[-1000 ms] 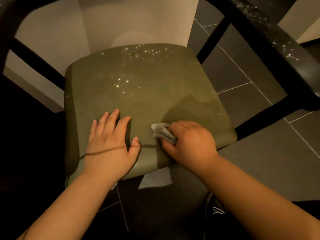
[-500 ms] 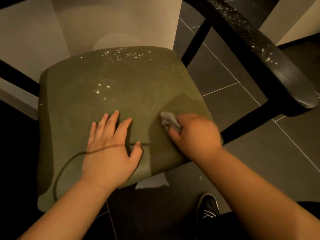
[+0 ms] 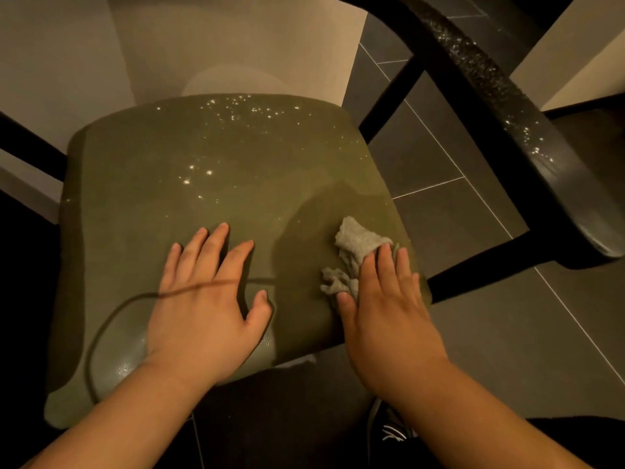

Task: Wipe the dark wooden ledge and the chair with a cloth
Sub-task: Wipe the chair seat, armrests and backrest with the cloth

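Cloth [image 3: 355, 255] lies under right hand [image 3: 382, 299] fingers, on chair seat [image 3: 203, 157].

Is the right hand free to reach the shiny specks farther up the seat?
Probably yes: the right hand presses the cloth flat, and only bare seat lies between it and the specks.

Olive-green seat [image 3: 189, 184], grey cloth [image 3: 355, 243], black speckled armrest [image 3: 500, 93], dark-grey tiles [image 3: 426, 164].
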The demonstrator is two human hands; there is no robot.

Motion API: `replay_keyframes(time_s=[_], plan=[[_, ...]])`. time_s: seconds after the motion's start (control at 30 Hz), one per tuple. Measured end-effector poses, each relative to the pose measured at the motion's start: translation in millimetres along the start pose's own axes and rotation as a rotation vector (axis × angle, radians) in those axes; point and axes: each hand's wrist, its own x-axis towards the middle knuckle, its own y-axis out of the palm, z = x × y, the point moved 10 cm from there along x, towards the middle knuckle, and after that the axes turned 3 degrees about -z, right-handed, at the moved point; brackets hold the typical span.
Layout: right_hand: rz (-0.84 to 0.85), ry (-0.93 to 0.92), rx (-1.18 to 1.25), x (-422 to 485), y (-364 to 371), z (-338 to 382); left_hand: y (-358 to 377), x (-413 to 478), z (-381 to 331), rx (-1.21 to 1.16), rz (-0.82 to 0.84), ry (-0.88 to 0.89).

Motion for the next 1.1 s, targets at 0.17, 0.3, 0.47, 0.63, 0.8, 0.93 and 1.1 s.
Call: replay_keyframes(time_s=[0.17,0.3,0.47,0.63,0.8,0.93,1.1], plan=[[-0.044,0.05,-0.048,27.8,-1.1,-5.9,-0.6,-0.4,-1.7,0.007,-0.015,0.003],[-0.071,0.073,0.004,63.2,-13.4,-12.9,-0.4,-2.1,-2.7,0.0,-0.012,0.005],[-0.015,0.102,-0.071,34.6,-8.5,-17.9,-0.5,-2.5,-1.2,-0.01,-0.01,0.009],[-0.084,0.161,-0.028,53.0,-10.2,-31.9,-0.4,-2.0,-1.2,-0.031,-0.006,0.015],[-0.206,0.086,0.09,108.6,-26.3,-35.0,-0.3,-1.7,-1.1,-0.031,-0.012,0.018],[-0.17,0.027,0.041,74.5,-18.0,-32.7,0.4,-1.6,-0.7,-0.026,-0.004,0.014],[-0.183,0.025,0.052,80.1,-17.4,-31.2,-0.3,-1.1,0.0,-0.021,-0.014,0.011]])
